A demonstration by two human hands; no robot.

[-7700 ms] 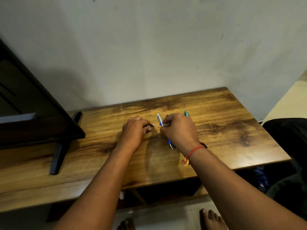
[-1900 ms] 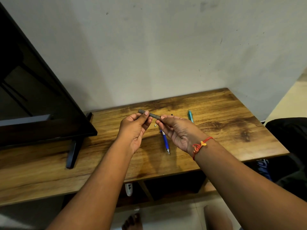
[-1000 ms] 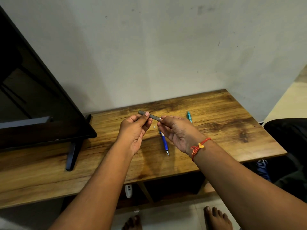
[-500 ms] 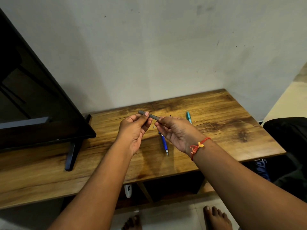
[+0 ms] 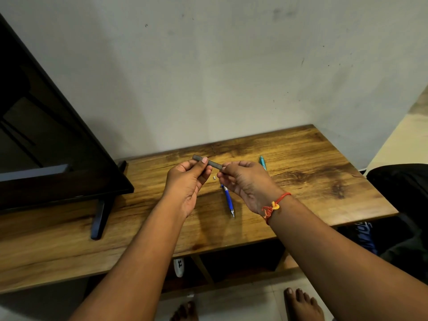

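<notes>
Down at the bottom edge, two bare feet were cut off by the frame. Under the table, a small white object sat in shadow, too dim to identify. Both forearms crossed the table's near edge and hid part of the wood.

Above the tabletop, the left hand pinched a grey pen barrel between thumb and fingers, and the right hand, with a red thread at its wrist, gripped the barrel's other end in its fingertips. That end was covered by the fingers, so what lay inside the grip could not be told. The barrel was held clear of the wood.

Below the hands, a blue pen lay on the table, its upper part hidden behind the right hand. A tiny pale piece lay just beside it, too small to make out. A teal pen showed only its far end past the right knuckles.

To the right, bare wood ran to the table's corner, where a dark shape was cut off. On the left, a black screen stood on its foot, well apart from the hands. Behind everything stood the wall.
</notes>
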